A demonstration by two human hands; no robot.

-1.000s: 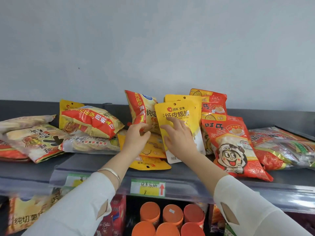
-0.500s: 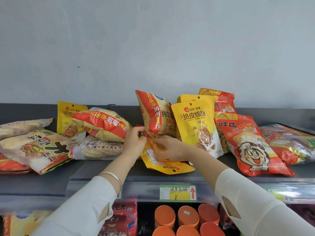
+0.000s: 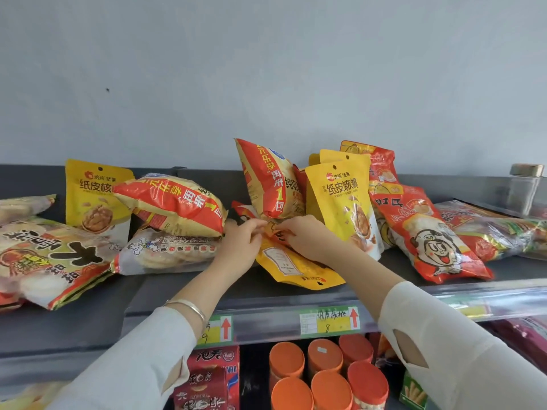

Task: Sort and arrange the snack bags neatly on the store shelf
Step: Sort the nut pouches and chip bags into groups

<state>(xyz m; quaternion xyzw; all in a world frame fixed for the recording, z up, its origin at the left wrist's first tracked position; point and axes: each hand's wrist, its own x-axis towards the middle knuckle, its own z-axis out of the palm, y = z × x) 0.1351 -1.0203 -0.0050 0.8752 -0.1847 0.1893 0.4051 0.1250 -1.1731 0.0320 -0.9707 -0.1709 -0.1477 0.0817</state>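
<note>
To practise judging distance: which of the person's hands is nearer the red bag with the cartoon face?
Right. Both hands grip the flat yellow pouch; the right hand is left of the cartoon-face bag, the left hand farther left.

Glossy, crinkled plastic snack bags on a matt grey shelf; sleeve of smooth white cloth.

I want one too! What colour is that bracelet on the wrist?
The bracelet is silver; the head view shows it.
</note>
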